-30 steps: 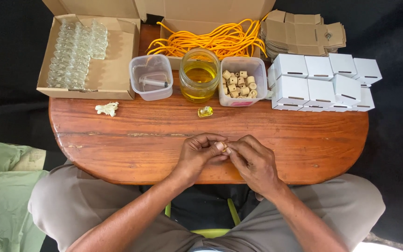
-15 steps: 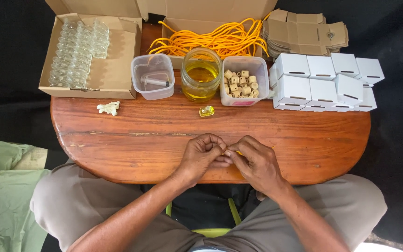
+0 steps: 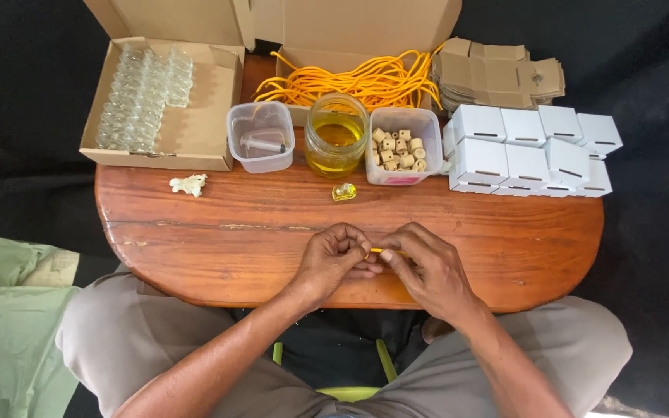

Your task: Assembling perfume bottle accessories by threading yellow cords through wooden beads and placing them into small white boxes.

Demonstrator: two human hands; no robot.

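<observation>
Pinching together at the near edge of the wooden table point(image 3: 195, 224), the left hand point(image 3: 334, 259) and right hand point(image 3: 427, 271) share a short piece of yellow cord point(image 3: 377, 251), fingertips closed on it from both sides. Only a sliver shows between them. It looks light, thin and limp, likely to slip unless gripped close to its end. A small yellow bottle point(image 3: 343, 191) stands apart, before the jar of yellow liquid point(image 3: 336, 135) and the tub of wooden beads point(image 3: 401, 147).
</observation>
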